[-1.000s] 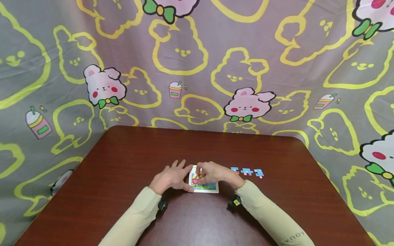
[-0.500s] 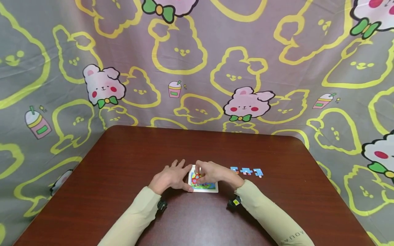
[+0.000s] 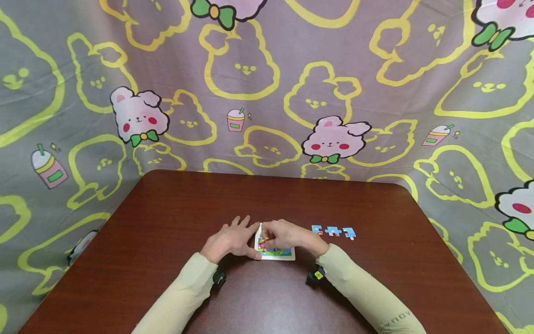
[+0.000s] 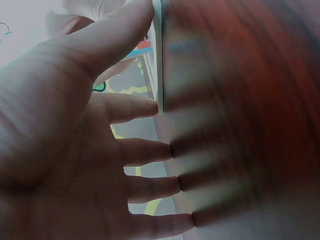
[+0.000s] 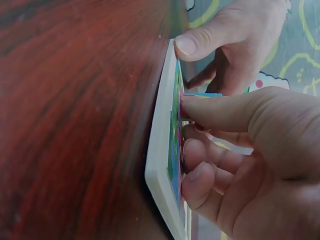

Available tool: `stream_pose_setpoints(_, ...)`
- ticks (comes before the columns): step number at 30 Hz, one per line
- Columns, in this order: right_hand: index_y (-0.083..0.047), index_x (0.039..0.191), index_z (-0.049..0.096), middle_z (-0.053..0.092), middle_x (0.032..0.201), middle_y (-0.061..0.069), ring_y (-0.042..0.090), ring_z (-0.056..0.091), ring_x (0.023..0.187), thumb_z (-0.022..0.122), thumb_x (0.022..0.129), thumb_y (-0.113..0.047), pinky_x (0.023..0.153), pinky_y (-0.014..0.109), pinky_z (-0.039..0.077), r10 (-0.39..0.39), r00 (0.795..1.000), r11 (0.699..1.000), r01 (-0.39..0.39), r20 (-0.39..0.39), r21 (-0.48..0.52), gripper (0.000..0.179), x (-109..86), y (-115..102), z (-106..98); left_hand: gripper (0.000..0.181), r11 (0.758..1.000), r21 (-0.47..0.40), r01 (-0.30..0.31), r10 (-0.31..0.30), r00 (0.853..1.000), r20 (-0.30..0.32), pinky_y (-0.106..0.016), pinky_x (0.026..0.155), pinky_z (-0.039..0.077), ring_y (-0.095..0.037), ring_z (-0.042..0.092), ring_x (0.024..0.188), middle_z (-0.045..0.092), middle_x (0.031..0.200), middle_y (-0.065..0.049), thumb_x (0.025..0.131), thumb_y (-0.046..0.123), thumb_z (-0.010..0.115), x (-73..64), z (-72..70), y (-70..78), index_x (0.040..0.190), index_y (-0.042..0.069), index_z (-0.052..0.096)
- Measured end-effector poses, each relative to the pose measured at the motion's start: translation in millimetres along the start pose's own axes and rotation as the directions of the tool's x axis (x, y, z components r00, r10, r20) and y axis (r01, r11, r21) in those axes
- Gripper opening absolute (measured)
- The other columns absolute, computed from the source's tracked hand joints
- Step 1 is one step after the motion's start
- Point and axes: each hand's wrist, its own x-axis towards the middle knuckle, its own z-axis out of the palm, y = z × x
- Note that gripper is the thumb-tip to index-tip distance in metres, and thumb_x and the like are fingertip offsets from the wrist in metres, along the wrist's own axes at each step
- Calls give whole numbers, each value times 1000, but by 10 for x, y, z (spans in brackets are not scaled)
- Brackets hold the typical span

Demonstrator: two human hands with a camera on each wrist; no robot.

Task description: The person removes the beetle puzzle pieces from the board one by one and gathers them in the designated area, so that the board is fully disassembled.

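A small jigsaw puzzle board [image 3: 283, 259] with a white rim and a bright picture lies on the table in the head view. My left hand [image 3: 231, 240] spreads its fingers along its left side, thumb on the near left corner; in the left wrist view the index fingertip [image 4: 150, 107] meets the rim's edge. Over the picture, my right hand [image 3: 283, 234] is bent, covering the board's upper right. Seen from the right wrist, its thumb and index finger pinch a puzzle piece [image 5: 207, 94] that stands edge-up from the picture. The other right fingertips are down at the board.
Three loose blue puzzle pieces [image 3: 333, 231] lie in a row to the right of the board, just beyond the right wrist. The brown table [image 3: 187, 199] ends at the back against a patterned cloth [image 3: 258, 111].
My right fingers have drawn up a little and a piece now stands tilted between them, where the picture lay flatter before. The left hand stays at the board.
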Motion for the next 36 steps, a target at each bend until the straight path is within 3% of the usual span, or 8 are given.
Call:
stream_pose_setpoints(4, -17, 81, 66, 49, 61, -14, 2, 42, 55, 74, 87, -17, 53, 18, 33, -26, 1000, 999, 26, 5, -23, 10, 7, -10, 4, 97, 1000, -1, 4, -4, 1000, 8, -64, 113, 25, -44, 18, 149, 21, 163, -18, 78, 59, 74, 10, -4, -5, 155, 19, 31)
stream_pose_setpoints(10, -13, 78, 70, 45, 56, -14, 1, 39, 51, 72, 88, -15, 49, 18, 29, -32, 999, 999, 32, 4, 11, 10, 5, -29, -18, 97, 1000, -1, 1, -1, 1000, 4, -64, 113, 25, -44, 18, 149, 21, 163, -18, 78, 59, 74, 21, -2, -18, 155, 20, 31)
stream_pose_setpoints(24, -13, 77, 67, 48, 60, -13, 1, 42, 53, 68, 91, -13, 51, 17, 33, -75, 997, 997, 75, 3, 6, 14, 19, -37, -19, 97, 1000, 0, 5, -5, 1000, 9, -64, 114, 24, -44, 17, 149, 21, 163, -18, 78, 59, 74, 8, 3, -43, 155, 20, 31)
stream_pose_setpoints(36, -13, 90, 71, 60, 72, -9, 4, 49, 58, 70, 91, -19, 53, 18, 39, -57, 998, 998, 57, -3, 36, 6, -136, 24, -237, 97, 1000, -2, 8, -8, 1000, 17, -64, 114, 24, -44, 17, 149, 20, 163, -17, 78, 61, 73, 36, 19, -31, 155, 21, 30)
